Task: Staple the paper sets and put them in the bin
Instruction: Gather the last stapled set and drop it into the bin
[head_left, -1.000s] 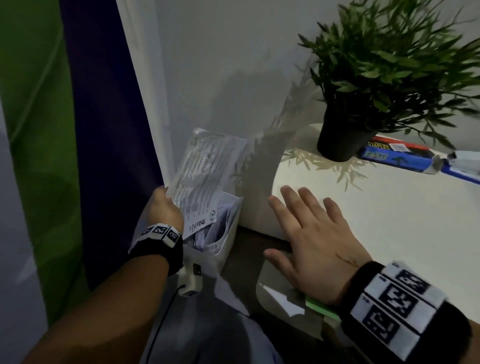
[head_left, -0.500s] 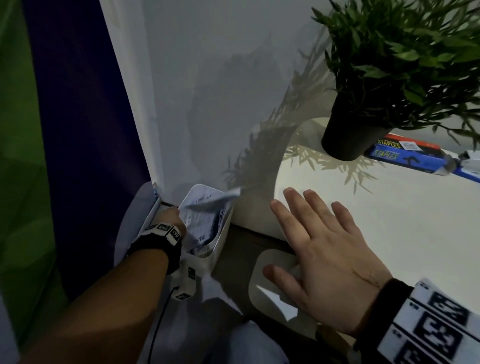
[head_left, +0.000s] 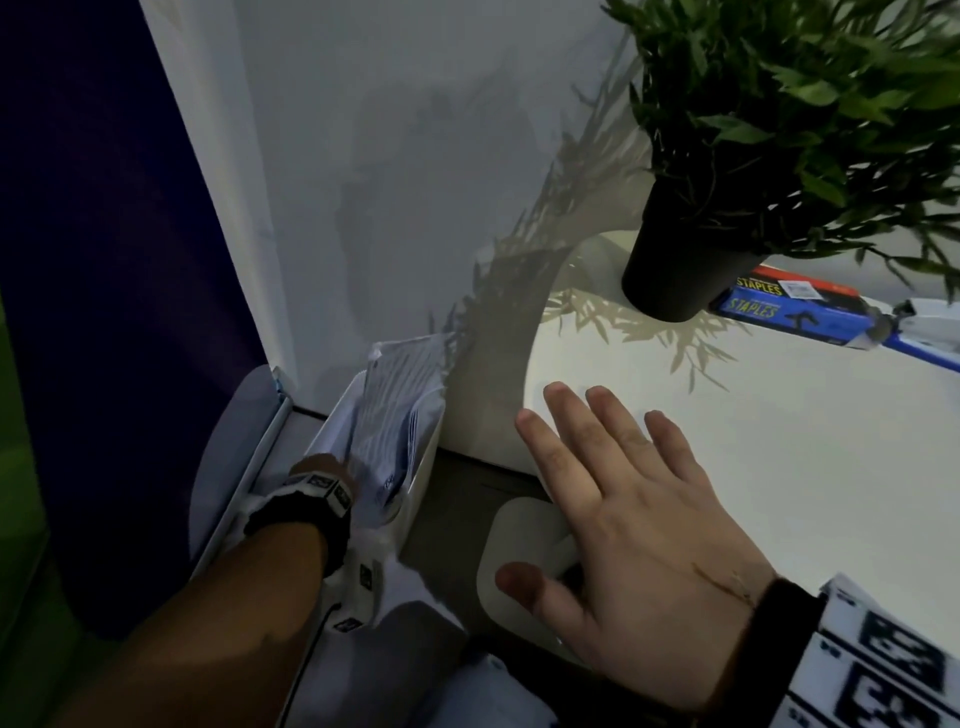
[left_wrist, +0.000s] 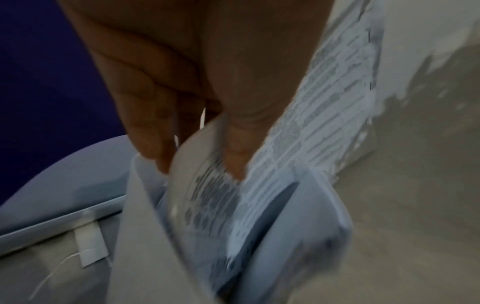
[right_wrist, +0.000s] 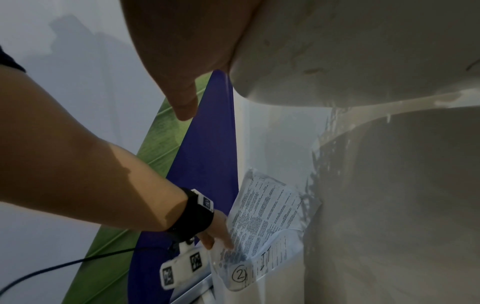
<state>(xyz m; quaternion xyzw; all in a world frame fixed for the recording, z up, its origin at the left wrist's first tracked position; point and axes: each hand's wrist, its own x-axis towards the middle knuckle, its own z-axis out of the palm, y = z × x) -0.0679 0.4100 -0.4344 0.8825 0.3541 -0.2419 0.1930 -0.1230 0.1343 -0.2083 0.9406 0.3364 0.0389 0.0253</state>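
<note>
Left hand (left_wrist: 182, 86) fingers pinch the printed white paper set (head_left: 400, 395) inside the white plastic bin (head_left: 423, 467); right hand (head_left: 639, 545), fingers spread, lies on the white table's (head_left: 779, 441) edge.

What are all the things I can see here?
paper set: one, white with print, standing in the bin and sticking out above it
bin: one, white, on the floor beside the table, more papers inside
table: one, white, on the right
plant: one, green, in a black pot at the back of the table
staple boxes: two, blue and red, behind the pot
wall: white, behind the bin
panel: dark blue, on the left
left hand: one, down at the bin, fingers pinching the paper set
right hand: one, spread flat on the table edge
</note>
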